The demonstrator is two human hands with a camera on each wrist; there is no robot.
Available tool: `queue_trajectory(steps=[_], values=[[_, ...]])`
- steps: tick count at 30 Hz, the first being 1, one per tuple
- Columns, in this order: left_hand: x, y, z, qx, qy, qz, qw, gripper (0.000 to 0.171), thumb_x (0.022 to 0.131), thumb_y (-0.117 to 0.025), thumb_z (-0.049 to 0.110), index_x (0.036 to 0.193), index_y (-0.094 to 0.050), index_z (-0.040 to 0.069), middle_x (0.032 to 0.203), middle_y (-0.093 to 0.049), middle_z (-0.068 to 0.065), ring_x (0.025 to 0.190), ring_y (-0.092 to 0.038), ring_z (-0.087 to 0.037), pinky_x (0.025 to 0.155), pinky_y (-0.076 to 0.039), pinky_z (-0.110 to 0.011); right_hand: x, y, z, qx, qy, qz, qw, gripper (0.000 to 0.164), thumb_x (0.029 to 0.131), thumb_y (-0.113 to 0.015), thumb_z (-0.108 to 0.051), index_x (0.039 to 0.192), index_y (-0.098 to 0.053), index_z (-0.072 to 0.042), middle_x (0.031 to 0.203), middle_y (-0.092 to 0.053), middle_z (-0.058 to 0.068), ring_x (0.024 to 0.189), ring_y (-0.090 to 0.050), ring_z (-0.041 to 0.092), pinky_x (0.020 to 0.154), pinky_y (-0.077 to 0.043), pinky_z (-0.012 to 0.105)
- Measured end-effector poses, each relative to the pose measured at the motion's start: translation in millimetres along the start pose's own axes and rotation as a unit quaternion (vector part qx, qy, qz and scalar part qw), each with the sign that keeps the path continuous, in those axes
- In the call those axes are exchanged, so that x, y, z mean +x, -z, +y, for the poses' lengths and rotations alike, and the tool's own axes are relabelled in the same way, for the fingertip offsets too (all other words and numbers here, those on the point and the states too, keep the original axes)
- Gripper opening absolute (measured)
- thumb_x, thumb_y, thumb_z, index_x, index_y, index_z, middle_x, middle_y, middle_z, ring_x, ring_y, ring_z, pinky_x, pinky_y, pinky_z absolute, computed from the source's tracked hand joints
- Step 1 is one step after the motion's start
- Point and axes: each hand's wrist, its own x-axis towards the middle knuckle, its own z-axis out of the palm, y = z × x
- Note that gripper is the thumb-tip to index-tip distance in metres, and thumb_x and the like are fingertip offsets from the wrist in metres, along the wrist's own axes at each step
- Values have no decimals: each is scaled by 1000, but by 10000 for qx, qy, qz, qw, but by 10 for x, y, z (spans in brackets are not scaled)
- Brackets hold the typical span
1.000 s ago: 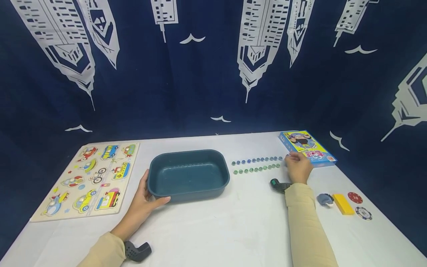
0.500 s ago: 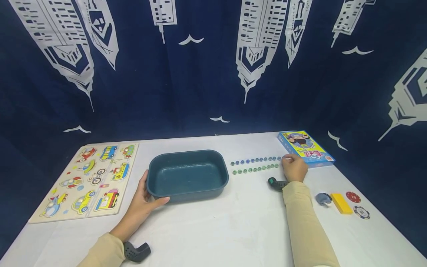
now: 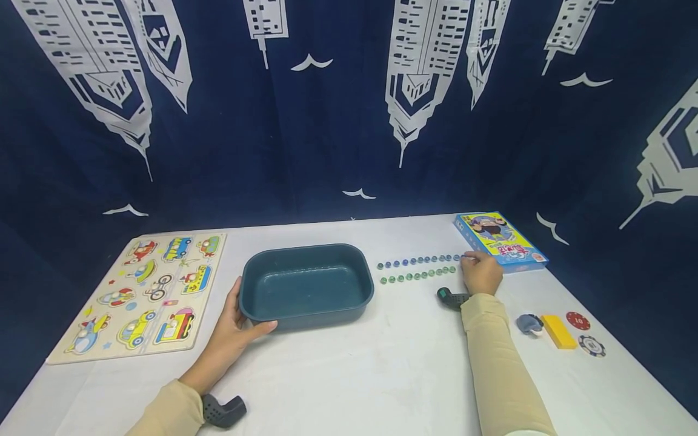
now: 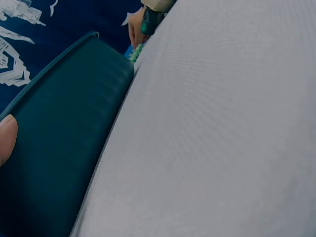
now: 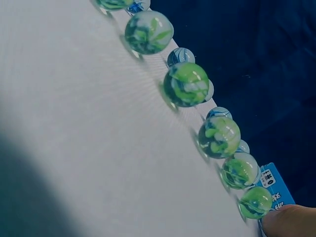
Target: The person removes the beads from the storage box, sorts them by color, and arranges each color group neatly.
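A dark teal rectangular plastic basin [image 3: 308, 316] stands on the white table. My left hand [image 3: 234, 333] holds its near left corner, thumb along the front wall and fingers on the left side. In the left wrist view the thumb [image 4: 7, 138] lies against the basin's outer wall. To the right of the basin run two rows of glass marbles, a blue row [image 3: 412, 261] behind a green row [image 3: 417, 276]. My right hand [image 3: 482, 274] pinches a blue marble at the right end of the blue row; the fingers mostly hide it. Its thumb [image 5: 291, 220] shows beside the green marbles [image 5: 256, 202].
A wooden vehicle puzzle board [image 3: 202, 297] lies left of the basin. Behind the right hand is a blue and yellow box [image 3: 504, 241]. Near the right edge lie a grey-blue object [image 3: 529, 324], a yellow block [image 3: 558, 332], a red chip [image 3: 578, 321] and a black-and-white chip [image 3: 591, 346].
My right hand has moved slightly left, bringing its fingertips to the end of the blue row, and then stays there. The left hand and the basin have not moved.
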Motion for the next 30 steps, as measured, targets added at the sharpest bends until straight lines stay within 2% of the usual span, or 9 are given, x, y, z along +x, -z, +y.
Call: queue_trajectory(steps=[5,11,16,19,21,23,27,30], values=[[-6,8,-14,7,-73,1,10000,117,81,-82,12,160,5,10,167,-3,-13,152,-5,-39,122,-8,-58,-2,-18,-9,4,63,43,10000,28,90,-65,-8,116,-72,2,90,-68,22,82,-58,34,70,-38,38],[-41,20,-18,-9,-8,74,10000,117,80,-82,12,160,4,11,167,-4,-12,152,-6,-39,122,-8,-58,-40,-14,-89,150,109,-17,9998,31,93,-64,-12,122,-70,-1,90,-66,19,77,-55,30,68,-38,34],[-62,30,-19,-33,-5,106,9999,117,80,-82,12,160,3,12,167,-4,-12,152,-6,-39,121,-8,-58,-69,67,-292,575,659,50,9962,32,96,-64,-17,123,-69,-2,93,-67,19,73,-54,26,66,-37,32],[-66,43,-18,-4,-11,148,9999,118,80,-83,12,160,3,11,167,-4,-13,152,-7,-39,121,-8,-58,-102,102,-507,779,1116,-319,9902,34,97,-63,-22,124,-69,-3,97,-69,20,72,-59,25,64,-42,27],[-65,46,-18,1,10,141,9999,118,80,-83,13,160,4,12,167,-4,-13,152,-6,-40,121,-9,-58,-157,121,-645,919,1403,-852,9821,35,98,-61,-23,126,-67,-4,98,-69,20,71,-63,25,61,-46,22],[-63,46,-21,-13,61,121,9999,119,80,-83,13,160,4,12,167,-3,-13,152,-5,-39,122,-8,-58,-229,121,-770,1070,1691,-1480,9685,34,98,-61,-21,126,-67,-3,97,-69,20,69,-66,28,57,-50,20],[-61,38,-22,-45,148,69,9999,121,78,-84,13,160,5,12,167,-2,-12,152,-4,-38,122,-8,-56,-407,116,-939,1208,2200,-2720,9290,30,97,-62,-16,123,-68,-2,95,-70,19,64,-64,28,53,-52,24],[-71,24,-14,-30,251,30,9997,124,76,-85,12,160,6,12,167,-1,-13,152,-5,-38,123,-9,-53,-552,144,-991,1108,2575,-3357,8993,26,96,-64,-14,119,-70,-3,94,-71,17,63,-62,25,52,-52,27]])
